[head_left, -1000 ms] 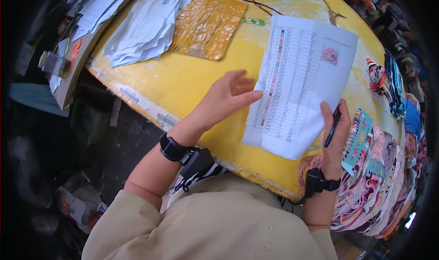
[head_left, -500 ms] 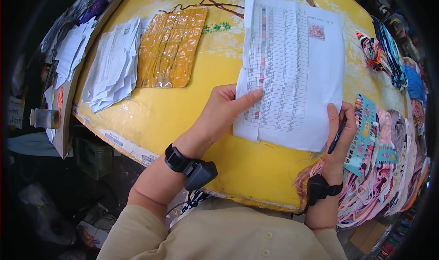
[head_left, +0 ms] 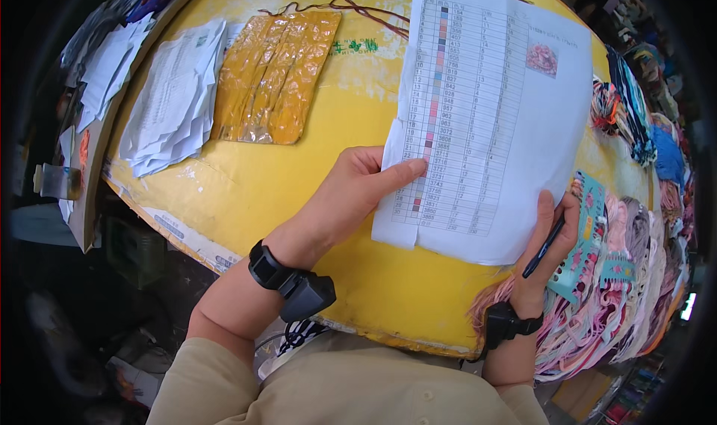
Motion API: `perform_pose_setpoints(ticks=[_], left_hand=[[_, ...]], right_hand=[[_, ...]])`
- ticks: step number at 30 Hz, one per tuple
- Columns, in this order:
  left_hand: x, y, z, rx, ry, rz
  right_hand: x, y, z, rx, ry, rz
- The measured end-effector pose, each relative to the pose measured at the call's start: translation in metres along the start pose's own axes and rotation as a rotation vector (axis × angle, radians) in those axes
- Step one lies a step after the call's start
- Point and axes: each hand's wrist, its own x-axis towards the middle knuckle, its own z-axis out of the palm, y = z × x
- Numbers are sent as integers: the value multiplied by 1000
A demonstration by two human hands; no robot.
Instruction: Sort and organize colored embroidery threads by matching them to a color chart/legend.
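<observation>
A round yellow table carries a flattened orange plastic bag and a stack of white papers at far left; bundles of coloured thread crowd its right rim. The left hand reaches in palm down, thumb pinching the left edge of a printed colour chart sheet. The right hand grips the sheet's near right corner with a black pen tucked between its fingers.
</observation>
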Motion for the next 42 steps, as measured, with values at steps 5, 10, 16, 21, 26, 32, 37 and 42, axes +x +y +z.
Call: perform_pose_setpoints(ticks=[5,10,16,21,26,32,37,42], left_hand=[[-3,2,1,17,-19,15],[1,-1,-2,10,-12,22],[2,0,-2,2,-21,46],[1,2,-2,-126,-8,50],[4,-2,-8,-73,11,45],[4,-3,-8,-51,28,74],[4,-2,-8,-20,23,90],[4,-2,-8,-11,31,85]], right_hand=[[-3,-1,1,70,35,1],[-2,-1,3,138,33,-20],[0,4,-1,45,27,-37],[-5,6,2,87,5,-25],[-7,1,4,91,-20,-43],[-8,-1,1,-13,-65,3],[-7,5,2,77,-41,-46],[-7,-1,3,69,-67,-1]])
